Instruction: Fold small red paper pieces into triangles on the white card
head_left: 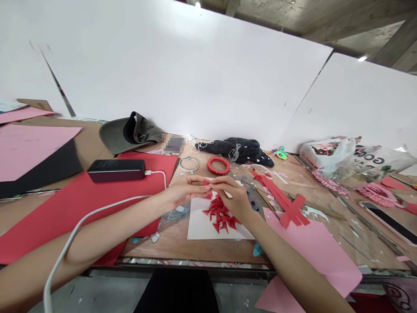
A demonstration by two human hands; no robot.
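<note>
Above a white sheet (198, 221) my two hands meet, fingertips together on a small folded red paper piece (206, 183). My left hand (185, 190) pinches it from the left side, and my right hand (233, 195) pinches it from the right. Below them, a pile of pointed folded red paper pieces (219, 212) lies on the sheet, partly covered by my right hand. A red ring (218, 166) rests just beyond my fingers, with a roll of tape (189, 164) to its left.
Left are a power bank (116, 170) with a white cable, red paper (97, 200) and a grey cap (128, 132). Dark cloth (241, 150) lies behind. Right are red strips (276, 195), pink paper (319, 248), plastic bags (329, 154) and a phone (389, 221).
</note>
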